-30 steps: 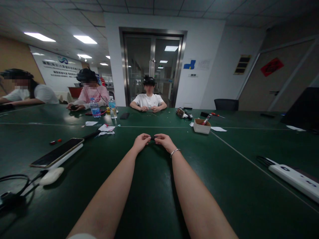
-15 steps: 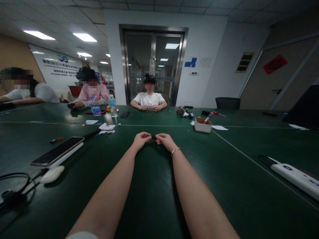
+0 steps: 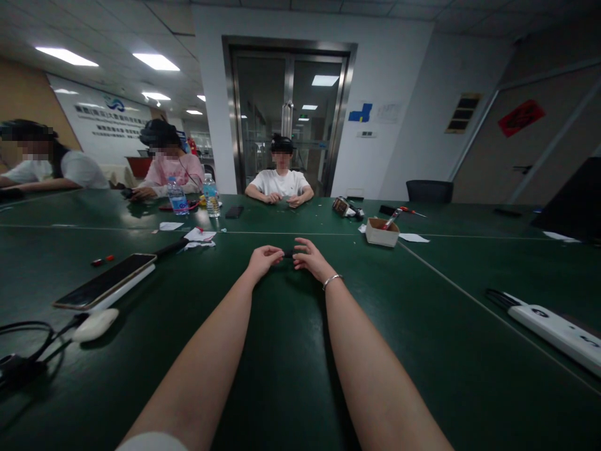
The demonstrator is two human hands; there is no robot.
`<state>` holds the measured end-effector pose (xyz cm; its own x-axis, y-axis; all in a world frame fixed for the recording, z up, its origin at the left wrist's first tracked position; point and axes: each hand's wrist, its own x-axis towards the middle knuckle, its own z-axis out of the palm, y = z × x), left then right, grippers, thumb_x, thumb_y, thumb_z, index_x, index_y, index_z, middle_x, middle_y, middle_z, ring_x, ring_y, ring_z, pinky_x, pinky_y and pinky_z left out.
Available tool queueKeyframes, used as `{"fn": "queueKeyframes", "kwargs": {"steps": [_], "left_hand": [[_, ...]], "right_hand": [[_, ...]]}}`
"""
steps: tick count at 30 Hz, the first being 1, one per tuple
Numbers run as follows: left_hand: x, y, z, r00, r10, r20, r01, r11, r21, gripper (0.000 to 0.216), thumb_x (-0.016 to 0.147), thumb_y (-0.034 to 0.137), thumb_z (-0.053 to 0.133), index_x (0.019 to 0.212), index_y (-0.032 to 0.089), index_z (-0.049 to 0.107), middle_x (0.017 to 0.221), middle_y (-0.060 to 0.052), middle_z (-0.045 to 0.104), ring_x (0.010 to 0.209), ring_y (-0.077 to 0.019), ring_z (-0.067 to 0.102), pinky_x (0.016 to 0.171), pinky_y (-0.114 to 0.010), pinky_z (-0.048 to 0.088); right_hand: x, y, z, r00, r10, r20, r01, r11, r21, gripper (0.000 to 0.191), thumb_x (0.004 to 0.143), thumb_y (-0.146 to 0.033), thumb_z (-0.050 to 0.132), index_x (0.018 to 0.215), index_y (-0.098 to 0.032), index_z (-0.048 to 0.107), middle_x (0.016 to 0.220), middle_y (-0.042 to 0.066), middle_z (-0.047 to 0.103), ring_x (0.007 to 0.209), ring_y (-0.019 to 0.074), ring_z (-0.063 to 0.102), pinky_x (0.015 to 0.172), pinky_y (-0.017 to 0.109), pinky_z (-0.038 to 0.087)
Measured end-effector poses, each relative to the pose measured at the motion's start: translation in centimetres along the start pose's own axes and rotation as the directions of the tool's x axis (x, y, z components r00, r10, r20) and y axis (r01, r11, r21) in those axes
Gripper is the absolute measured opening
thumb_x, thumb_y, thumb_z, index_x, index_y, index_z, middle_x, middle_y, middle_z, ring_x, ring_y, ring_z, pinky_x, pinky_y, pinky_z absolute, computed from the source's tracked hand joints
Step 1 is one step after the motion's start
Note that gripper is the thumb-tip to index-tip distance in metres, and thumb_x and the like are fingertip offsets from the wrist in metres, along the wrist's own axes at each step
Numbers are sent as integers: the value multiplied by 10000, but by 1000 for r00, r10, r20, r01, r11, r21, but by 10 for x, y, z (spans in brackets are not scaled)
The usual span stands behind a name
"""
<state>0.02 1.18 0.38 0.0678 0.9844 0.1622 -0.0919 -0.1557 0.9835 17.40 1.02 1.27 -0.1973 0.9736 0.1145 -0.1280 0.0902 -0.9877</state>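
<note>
Head view only. Pinching a small dark piece (image 3: 288,254) between left hand (image 3: 263,258) and right hand (image 3: 310,257), just above the green table (image 3: 291,351), out at arm's reach, mid-table. Left hand closed, fingertips curled onto the piece's left end. Right hand gripping the other end with thumb and forefinger, remaining fingers spread loose, thin bracelet (image 3: 331,279) on that wrist. Piece too small and dark to identify, or to tell whether one part or two. Progress, as a judgement: looks mid-handling, with the piece up in both hands, not set down, and no finished item visible beside them. Counts: 1 dark piece, 2 own hands, 3 other people seated at the far side: person in white (image 3: 280,183) straight opposite, person in pink (image 3: 174,170), another person in white (image 3: 70,172) far left. 2 water bottles (image 3: 177,200), second bottle (image 3: 211,199) just beside the first. 1 phone (image 3: 106,287) lying on a white slab left of the arms, 1 white oval gadget (image 3: 94,324) by a black cable (image 3: 23,354), 1 small red tool (image 3: 102,259), 1 dark phone (image 3: 233,212) far side. Paper scraps (image 3: 200,237), count unclear. 1 cardboard box (image 3: 382,232) with a tool poking out, 1 white power strip (image 3: 554,329) at right, 1 black chair (image 3: 429,190).
</note>
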Motion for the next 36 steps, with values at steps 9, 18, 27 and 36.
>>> {"fn": "queueKeyframes", "kwargs": {"steps": [9,18,27,36], "left_hand": [[1,1,0,1000,-6,2,6,999,-37,364,512,337,786,768,114,655,703,-47,663,665,-136,616,708,-302,471],[-2,1,1,1000,9,8,-8,999,-40,337,537,319,775,770,111,650,727,-52,666,671,-132,615,713,-303,476],[-1,1,1,1000,1,-5,-1,999,-40,308,543,288,775,762,112,650,712,-46,662,642,-122,609,697,-294,480],[0,3,2,1000,-15,-25,14,999,-46,285,556,284,767,748,108,652,676,-40,652,625,-118,606,669,-273,475]], "right_hand": [[-1,-1,1,999,27,-23,-28,999,-16,363,706,-177,661,1042,-193,524,898,31,614,500,60,587,446,178,514],[0,0,0,999,50,-11,-51,996,-77,397,727,-194,637,1101,-192,502,848,32,613,482,67,583,419,175,496],[0,0,1,999,43,-30,-45,995,-93,296,752,-192,579,1037,-178,502,824,17,588,389,31,500,383,180,483],[1,2,-1,1000,17,-2,-18,995,-94,305,728,-165,588,1026,-188,526,857,20,595,384,24,496,405,189,495]]}}
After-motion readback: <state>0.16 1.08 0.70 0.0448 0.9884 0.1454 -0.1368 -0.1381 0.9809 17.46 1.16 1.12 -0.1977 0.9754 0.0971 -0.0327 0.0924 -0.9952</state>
